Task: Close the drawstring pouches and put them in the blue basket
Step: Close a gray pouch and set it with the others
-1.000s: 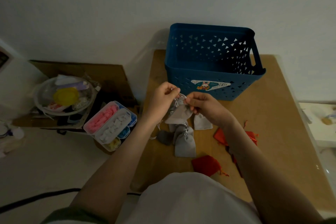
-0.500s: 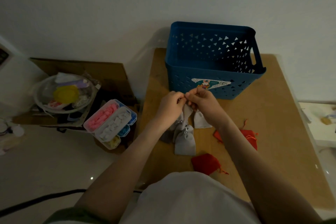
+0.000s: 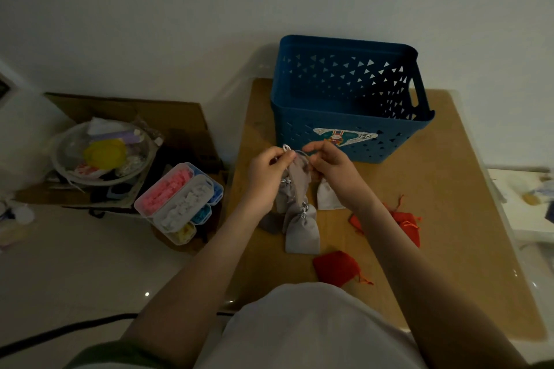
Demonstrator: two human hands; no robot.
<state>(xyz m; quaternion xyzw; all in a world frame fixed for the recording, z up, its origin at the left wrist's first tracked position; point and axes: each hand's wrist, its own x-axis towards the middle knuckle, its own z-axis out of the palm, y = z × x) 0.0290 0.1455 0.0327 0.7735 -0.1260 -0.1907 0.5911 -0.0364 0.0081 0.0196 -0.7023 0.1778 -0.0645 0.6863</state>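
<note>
Pinching a pouch (image 3: pixel 299 175) by its cords, seemingly, with left hand (image 3: pixel 265 172) and right hand (image 3: pixel 335 168), 6 o'clock of basket (image 3: pixel 296 126).

Single head-worn wide-angle view, facing forward and steeply down.
The camera sits above the tabletop's (image 3: pixel 449 189) near edge, close over the forearms, centred on the left hand (image 3: pixel 268 171) and right hand (image 3: pixel 332 171) gripping a grey pouch (image 3: pixel 299 177). The blue basket (image 3: pixel 344 129) stands at the far edge, with the wall (image 3: pixel 209 9) behind it. The floor (image 3: pixel 75 278) beyond the left edge fills the frame's left.
</note>
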